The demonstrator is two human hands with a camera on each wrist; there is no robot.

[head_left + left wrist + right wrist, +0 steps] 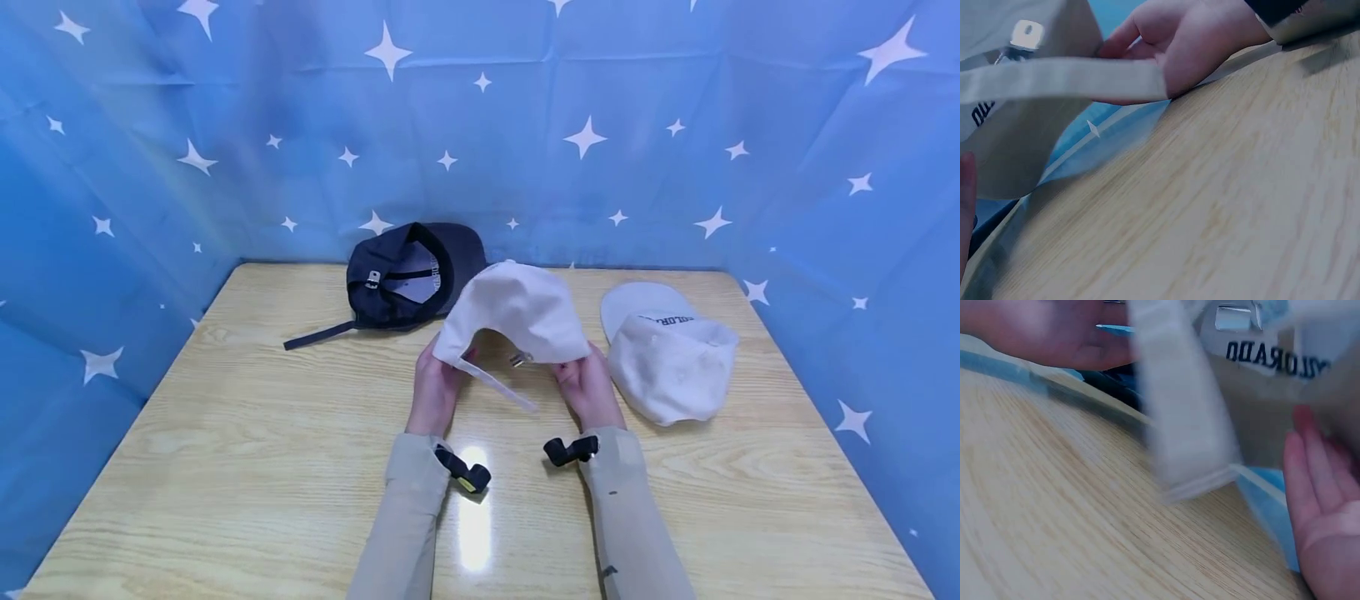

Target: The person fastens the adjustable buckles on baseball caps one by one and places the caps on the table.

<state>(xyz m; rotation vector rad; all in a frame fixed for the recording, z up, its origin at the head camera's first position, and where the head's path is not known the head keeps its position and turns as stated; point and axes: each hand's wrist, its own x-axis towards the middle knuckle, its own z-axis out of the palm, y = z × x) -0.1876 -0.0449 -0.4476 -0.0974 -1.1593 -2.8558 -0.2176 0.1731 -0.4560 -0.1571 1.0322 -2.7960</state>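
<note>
Both hands hold a white baseball cap (pixel 521 308) up over the table, its back opening facing me. My left hand (pixel 437 392) grips the rim on the left. On the right, my right hand (pixel 588 387) has the opposite rim, with several fingers (pixel 1316 469) fairly straight against the cap in the right wrist view. The loose back strap (pixel 495 385) hangs from the left side of the opening, and a metal buckle (pixel 521 358) sits on the other side. Reversed dark lettering (pixel 1275 360) shows inside the cap.
A dark navy cap (pixel 397 279) lies on its side at the back left, strap trailing left. Another white cap (pixel 672 367) with dark lettering lies to the right of my right hand. Blue star-patterned cloth (pixel 480 167) surrounds the wooden table (pixel 262 467).
</note>
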